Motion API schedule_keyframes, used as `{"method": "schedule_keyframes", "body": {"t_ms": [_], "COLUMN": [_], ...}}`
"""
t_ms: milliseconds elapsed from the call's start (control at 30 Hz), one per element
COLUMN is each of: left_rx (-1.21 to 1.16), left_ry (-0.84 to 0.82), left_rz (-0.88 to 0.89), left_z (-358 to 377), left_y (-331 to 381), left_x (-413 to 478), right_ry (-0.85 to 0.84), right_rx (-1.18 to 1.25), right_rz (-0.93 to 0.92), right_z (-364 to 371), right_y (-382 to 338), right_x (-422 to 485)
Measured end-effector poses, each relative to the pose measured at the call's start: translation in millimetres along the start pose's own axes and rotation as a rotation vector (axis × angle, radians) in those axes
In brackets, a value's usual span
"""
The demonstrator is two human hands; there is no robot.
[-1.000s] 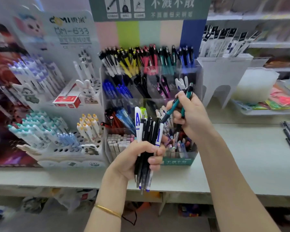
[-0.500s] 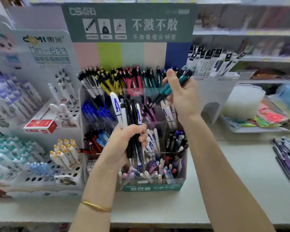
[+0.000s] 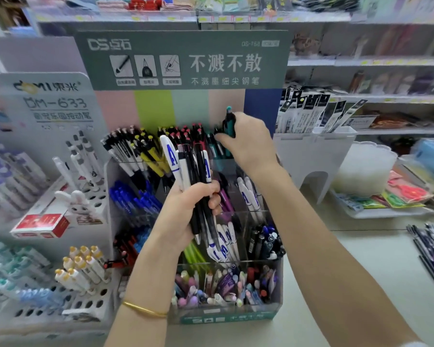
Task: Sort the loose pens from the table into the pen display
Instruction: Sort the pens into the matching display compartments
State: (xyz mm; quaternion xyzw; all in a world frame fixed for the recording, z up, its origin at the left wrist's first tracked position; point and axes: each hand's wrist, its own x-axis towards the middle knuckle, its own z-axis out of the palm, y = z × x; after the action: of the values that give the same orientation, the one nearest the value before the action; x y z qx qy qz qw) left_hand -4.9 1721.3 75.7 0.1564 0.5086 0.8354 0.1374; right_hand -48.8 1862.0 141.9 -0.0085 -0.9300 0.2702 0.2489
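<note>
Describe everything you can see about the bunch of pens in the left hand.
The bunch of pens is a fistful of slim, plastic-looking pens: mostly black barrels, plus white ones printed with a blue letter A. The left hand grips them around the middle, roughly upright, tips down, tops leaning slightly left. They are held in front of the pen display; whether they touch it cannot be told.

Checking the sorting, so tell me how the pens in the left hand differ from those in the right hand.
The left hand grips a thick bundle of black and white pens; the right hand holds just a few teal pens. The bundle is held before the pen display's middle tiers; the teal pens are at its top row. Both sets stand roughly upright.
</note>
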Motion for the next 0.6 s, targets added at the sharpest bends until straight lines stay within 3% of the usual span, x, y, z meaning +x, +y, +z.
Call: {"method": "schedule_keyframes", "body": {"t_ms": [67,167,233,300,433,600], "left_rx": [-0.007,-0.001,0.008,0.009,0.007,-0.056], "left_ry": [-0.017,-0.062,-0.096,-0.124,-0.21,-0.298], "left_rz": [-0.004,-0.01,-0.014,-0.022,-0.015,-0.004], "left_z": [-4.8,-12.3,-16.2,-20.3,-30.8,-38.9], "left_y": [1.1,4.1,5.6,6.6,7.2,3.7], "left_x": [1.8,2.4,2.4,2.5,0.9,-2.5], "right_ry": [0.0,0.204,0.324,0.322,0.283,0.412], "right_rx": [0.004,0.053,-0.046,-0.107,-0.127,0.082], "right_rz": [0.041,-0.006,-0.109,-0.175,-0.11,-0.147], "right_z": [2.9,7.7,16.0,28.5,38.2,31.1], "right_y": [-1.8,-2.6,-1.0,2.3,10.0,-3.6], "right_x": [-3.3,-13.1,-13.9,-10.9,-13.3,-44.1]}}
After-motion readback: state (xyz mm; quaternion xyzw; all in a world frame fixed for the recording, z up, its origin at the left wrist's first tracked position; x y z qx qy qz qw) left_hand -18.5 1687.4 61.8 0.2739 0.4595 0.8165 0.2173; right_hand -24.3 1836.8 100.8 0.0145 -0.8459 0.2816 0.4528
